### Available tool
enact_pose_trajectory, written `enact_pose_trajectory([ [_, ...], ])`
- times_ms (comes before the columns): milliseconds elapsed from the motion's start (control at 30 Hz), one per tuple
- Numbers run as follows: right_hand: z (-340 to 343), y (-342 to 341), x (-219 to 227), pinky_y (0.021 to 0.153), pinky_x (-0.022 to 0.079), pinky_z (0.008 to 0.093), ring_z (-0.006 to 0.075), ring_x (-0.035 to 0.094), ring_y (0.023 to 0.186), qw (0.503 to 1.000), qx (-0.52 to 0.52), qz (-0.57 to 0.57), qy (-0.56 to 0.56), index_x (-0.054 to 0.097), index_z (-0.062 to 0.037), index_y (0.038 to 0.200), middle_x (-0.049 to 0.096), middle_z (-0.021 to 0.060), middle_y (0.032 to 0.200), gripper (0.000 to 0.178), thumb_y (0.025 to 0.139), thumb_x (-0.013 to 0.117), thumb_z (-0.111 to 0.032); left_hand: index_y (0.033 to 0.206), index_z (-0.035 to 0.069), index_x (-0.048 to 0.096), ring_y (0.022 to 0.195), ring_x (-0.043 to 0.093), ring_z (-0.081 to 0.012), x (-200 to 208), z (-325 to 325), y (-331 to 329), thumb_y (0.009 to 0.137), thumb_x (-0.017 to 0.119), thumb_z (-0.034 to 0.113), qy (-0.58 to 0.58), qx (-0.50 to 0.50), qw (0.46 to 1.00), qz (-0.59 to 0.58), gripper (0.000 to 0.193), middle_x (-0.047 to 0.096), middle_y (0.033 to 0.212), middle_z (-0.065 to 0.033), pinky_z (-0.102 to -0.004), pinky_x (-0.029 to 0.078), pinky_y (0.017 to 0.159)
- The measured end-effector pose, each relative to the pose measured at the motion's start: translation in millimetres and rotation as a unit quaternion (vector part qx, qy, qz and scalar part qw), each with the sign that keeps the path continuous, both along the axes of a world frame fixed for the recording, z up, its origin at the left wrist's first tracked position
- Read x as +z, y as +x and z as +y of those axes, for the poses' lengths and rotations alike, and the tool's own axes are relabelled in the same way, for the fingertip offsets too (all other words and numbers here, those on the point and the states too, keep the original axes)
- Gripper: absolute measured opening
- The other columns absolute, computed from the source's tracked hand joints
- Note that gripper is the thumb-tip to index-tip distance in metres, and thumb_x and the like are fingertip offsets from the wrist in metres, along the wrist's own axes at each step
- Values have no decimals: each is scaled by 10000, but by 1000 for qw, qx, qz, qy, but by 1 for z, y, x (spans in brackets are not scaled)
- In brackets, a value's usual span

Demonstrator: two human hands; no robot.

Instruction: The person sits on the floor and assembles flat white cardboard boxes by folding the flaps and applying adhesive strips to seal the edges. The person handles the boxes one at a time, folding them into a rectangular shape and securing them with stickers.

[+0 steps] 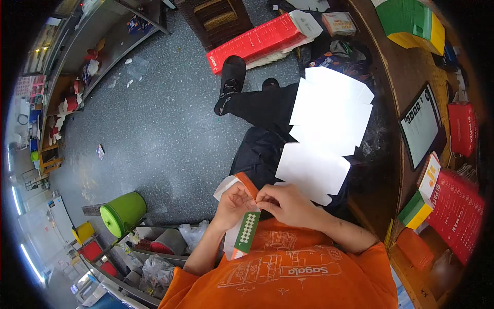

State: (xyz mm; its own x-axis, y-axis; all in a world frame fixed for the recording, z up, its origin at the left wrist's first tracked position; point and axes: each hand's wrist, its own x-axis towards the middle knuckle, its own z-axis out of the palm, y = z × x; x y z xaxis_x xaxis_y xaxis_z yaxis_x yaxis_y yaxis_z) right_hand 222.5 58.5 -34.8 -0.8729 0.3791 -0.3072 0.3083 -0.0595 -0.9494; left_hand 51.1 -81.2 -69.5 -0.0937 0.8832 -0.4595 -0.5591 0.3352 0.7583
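Observation:
A small folding carton with green, white and orange panels is held close to my orange shirt. My left hand grips it from the left side, fingers curled around its upper part. From the right, my right hand pinches the carton near its orange upper edge, thumb and fingertips pressed together. Part of the carton is hidden behind both hands. Across my dark-trousered lap lies a large flat white carton blank with cut flaps; its near flap reaches just beyond my right hand.
A wooden table on the right bears a tablet, red cartons and a green-and-yellow carton. Long red cartons lie on the speckled floor by my foot. A green lidded bin stands at lower left.

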Motion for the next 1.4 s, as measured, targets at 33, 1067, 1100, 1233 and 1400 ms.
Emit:
enact_pose_trajectory([
  [33,-1,1,4,801,551,375,282,701,921,999,19,7,44,671,13,1054,715,159,1004,143,937,653,-66,1053,19,586,940,647,-122,1,2,1,940,682,-56,13,7,1000,7,167,661,1030,-61,-270,531,855],
  [1067,159,93,81,1003,439,400,260,540,1220,862,-297,122,392,601,-71,1165,543,130,1259,731,746,798,-636,1479,-51,429,1343,474,-453,76,100,36,901,764,225,226,-124,849,460,723,471,1465,-274,-458,410,1123],
  [1100,190,116,86,1014,439,421,257,549,1213,828,-336,94,440,587,-57,1183,564,137,1249,725,809,743,-658,1409,-31,512,1347,468,-467,65,95,43,905,751,199,256,-189,832,456,603,485,1447,-266,-475,412,1128],
  [1233,329,215,125,1045,490,390,217,585,1238,822,-467,145,293,522,-51,1375,606,90,1325,328,1061,556,-137,1293,41,621,1365,460,-457,21,81,79,897,735,168,334,-280,766,472,431,488,1458,-235,-495,390,1144],
  [1400,416,219,157,1036,490,340,177,569,1272,844,-456,177,219,407,-44,1509,557,65,1436,502,1086,541,-280,1250,36,621,1402,408,-443,23,90,85,877,741,183,327,-333,711,527,419,437,1498,-233,-480,366,1151],
])
